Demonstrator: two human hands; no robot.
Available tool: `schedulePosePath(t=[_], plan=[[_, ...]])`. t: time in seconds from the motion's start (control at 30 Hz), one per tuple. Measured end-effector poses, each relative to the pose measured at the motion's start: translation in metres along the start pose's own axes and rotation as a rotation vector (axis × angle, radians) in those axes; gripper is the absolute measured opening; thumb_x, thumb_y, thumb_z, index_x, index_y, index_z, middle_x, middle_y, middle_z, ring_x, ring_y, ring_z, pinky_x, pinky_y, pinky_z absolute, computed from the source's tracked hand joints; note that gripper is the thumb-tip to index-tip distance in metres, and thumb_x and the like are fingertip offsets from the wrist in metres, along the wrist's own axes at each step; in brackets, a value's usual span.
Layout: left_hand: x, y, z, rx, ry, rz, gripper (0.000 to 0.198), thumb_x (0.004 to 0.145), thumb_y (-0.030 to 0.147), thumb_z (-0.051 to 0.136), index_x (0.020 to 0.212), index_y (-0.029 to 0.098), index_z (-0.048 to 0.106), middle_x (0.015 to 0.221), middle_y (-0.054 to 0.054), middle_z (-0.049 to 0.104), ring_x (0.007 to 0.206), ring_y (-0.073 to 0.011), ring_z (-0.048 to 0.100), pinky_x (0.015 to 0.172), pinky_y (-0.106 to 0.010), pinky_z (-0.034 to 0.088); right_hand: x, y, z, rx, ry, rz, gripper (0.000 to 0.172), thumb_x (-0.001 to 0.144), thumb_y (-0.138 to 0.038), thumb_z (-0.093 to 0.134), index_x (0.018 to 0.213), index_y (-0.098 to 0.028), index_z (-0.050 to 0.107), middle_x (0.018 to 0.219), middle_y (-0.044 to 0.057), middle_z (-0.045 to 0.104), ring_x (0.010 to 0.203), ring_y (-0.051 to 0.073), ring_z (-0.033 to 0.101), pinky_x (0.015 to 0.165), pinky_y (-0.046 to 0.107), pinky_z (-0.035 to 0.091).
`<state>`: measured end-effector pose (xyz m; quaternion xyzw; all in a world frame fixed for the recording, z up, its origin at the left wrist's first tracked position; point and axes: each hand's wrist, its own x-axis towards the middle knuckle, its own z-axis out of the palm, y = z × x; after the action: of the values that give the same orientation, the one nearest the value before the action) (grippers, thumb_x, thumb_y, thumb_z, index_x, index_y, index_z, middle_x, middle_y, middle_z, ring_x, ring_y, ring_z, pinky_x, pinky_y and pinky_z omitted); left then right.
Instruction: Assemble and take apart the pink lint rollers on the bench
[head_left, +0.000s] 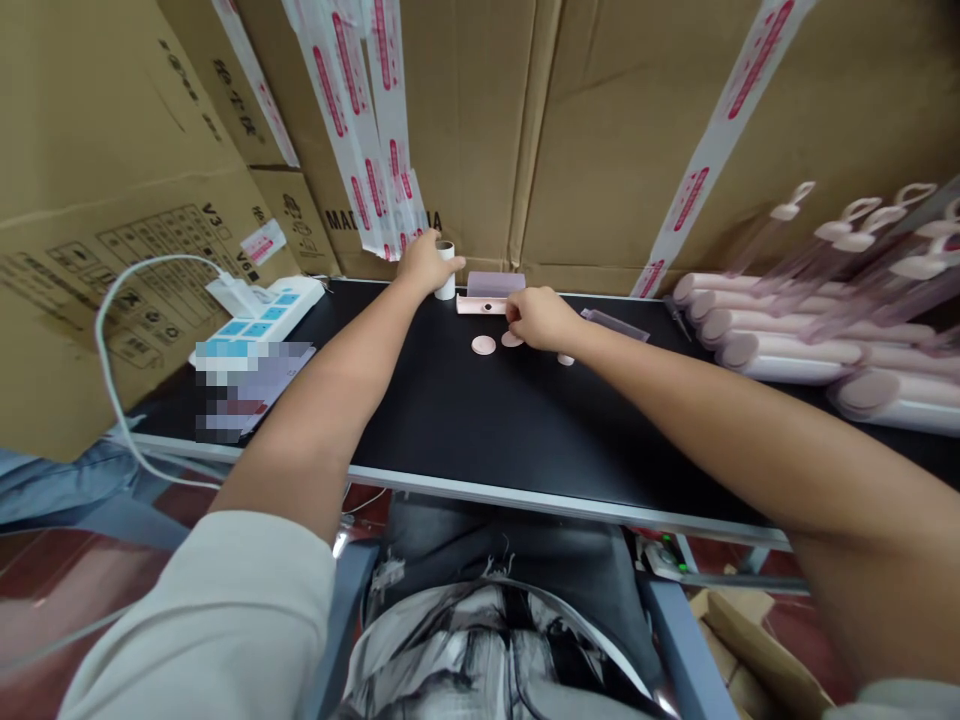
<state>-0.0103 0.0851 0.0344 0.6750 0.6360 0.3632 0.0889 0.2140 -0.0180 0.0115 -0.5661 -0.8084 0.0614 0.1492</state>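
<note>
My left hand is wrapped round a white tube standing at the back of the black table, its thumb across the front. The tube's top end looks hollow and dark. My right hand has its fingers pinched together at the right end of a pale pink strip with a dark round hole. What the fingertips hold is hidden. Just below them lies a pink disc, and a second pink round disc is to its left. A small pink piece shows under my right wrist.
Behind the strip stands a translucent purplish piece; another purplish piece lies to the right. Several pink cylinders with loops fill the table's right end. A power strip with a cable is at left. Cardboard walls the back.
</note>
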Motion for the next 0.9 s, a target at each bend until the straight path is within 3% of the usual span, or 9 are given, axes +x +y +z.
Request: schedulePosePath(t=[0.07, 0.17, 0.3, 0.43, 0.53, 0.63, 0.73, 0.8, 0.9], plan=[[-0.014, 0.009, -0.005, 0.0, 0.073, 0.007, 0.064, 0.085, 0.03, 0.09, 0.142, 0.018, 0.065, 0.153, -0.022, 0.06, 0.147, -0.0428, 0.059, 0.127, -0.054, 0.044, -0.004, 0.0, -0.006, -0.029, 0.013, -0.021, 0.01, 0.086, -0.01, 0.075, 0.086, -0.019, 0.079, 0.095, 0.011, 0.082, 0.092, 0.028, 0.074, 0.082, 0.036, 0.052], [-0.045, 0.026, -0.018, 0.023, 0.126, 0.14, 0.04, 0.096, 0.026, 0.076, 0.136, 0.019, 0.071, 0.145, -0.018, 0.065, 0.14, -0.0388, 0.064, 0.124, -0.05, 0.046, -0.015, 0.016, -0.026, -0.015, 0.161, -0.026, 0.014, 0.097, -0.021, 0.069, 0.093, -0.018, 0.082, 0.098, 0.012, 0.083, 0.093, 0.03, 0.076, 0.085, 0.038, 0.053], [-0.092, 0.037, -0.032, 0.125, -0.246, 0.342, 0.02, 0.099, 0.03, 0.068, 0.109, 0.019, 0.082, 0.104, -0.012, 0.078, 0.105, -0.0301, 0.073, 0.101, -0.042, 0.056, -0.034, 0.068, -0.053, -0.084, 0.227, 0.05, 0.021, 0.097, -0.031, 0.068, 0.102, -0.021, 0.087, 0.098, 0.012, 0.085, 0.092, 0.03, 0.077, 0.085, 0.04, 0.056], [-0.118, 0.034, -0.032, 0.237, -0.461, 0.428, 0.025, 0.095, 0.036, 0.073, 0.109, 0.019, 0.085, 0.099, -0.011, 0.081, 0.091, -0.0267, 0.073, 0.084, -0.036, 0.052, -0.048, 0.118, -0.048, -0.274, 0.007, 0.219, 0.041, 0.089, -0.044, 0.078, 0.119, -0.018, 0.086, 0.109, 0.015, 0.086, 0.098, 0.033, 0.079, 0.084, 0.039, 0.058], [-0.122, 0.029, -0.028, 0.306, -0.556, 0.424, 0.032, 0.094, 0.046, 0.075, 0.11, 0.02, 0.087, 0.101, -0.01, 0.082, 0.089, -0.0262, 0.073, 0.077, -0.035, 0.048, -0.052, 0.134, -0.038, -0.322, -0.07, 0.261, 0.03, 0.085, -0.032, 0.079, 0.111, -0.018, 0.086, 0.107, 0.015, 0.086, 0.1, 0.034, 0.08, 0.083, 0.039, 0.057], [-0.121, 0.025, -0.027, 0.343, -0.609, 0.4, 0.033, 0.094, 0.046, 0.075, 0.114, 0.023, 0.087, 0.103, -0.008, 0.083, 0.09, -0.0249, 0.074, 0.077, -0.033, 0.047, -0.051, 0.127, -0.041, -0.135, 0.087, 0.235, 0.011, 0.083, -0.029, 0.083, 0.09, -0.022, 0.08, 0.094, 0.011, 0.083, 0.095, 0.034, 0.079, 0.085, 0.042, 0.059], [-0.116, 0.023, -0.029, 0.25, -0.576, 0.403, 0.034, 0.096, 0.04, 0.075, 0.12, 0.02, 0.086, 0.104, -0.009, 0.084, 0.092, -0.0233, 0.074, 0.082, -0.033, 0.049, -0.045, 0.092, -0.046, 0.381, 0.324, 0.142, 0.029, 0.079, -0.038, 0.092, 0.094, -0.024, 0.07, 0.088, 0.007, 0.077, 0.081, 0.028, 0.075, 0.077, 0.044, 0.062], [-0.113, 0.023, -0.03, 0.062, -0.472, 0.381, 0.037, 0.096, 0.034, 0.075, 0.127, 0.015, 0.083, 0.106, -0.01, 0.083, 0.093, -0.0215, 0.074, 0.087, -0.034, 0.052, -0.04, 0.058, -0.043, 0.713, 0.333, 0.039, 0.043, 0.076, -0.041, 0.097, 0.095, -0.026, 0.062, 0.085, 0.005, 0.074, 0.071, 0.024, 0.071, 0.068, 0.043, 0.063], [-0.111, 0.026, -0.03, -0.305, -0.4, 0.353, 0.047, 0.092, 0.024, 0.081, 0.137, 0.012, 0.077, 0.114, -0.011, 0.083, 0.095, -0.0187, 0.075, 0.091, -0.034, 0.056, -0.03, 0.007, -0.031, 0.924, 0.218, -0.117, 0.049, 0.071, -0.042, 0.1, 0.091, -0.025, 0.059, 0.083, 0.003, 0.073, 0.072, 0.023, 0.072, 0.068, 0.041, 0.064]])
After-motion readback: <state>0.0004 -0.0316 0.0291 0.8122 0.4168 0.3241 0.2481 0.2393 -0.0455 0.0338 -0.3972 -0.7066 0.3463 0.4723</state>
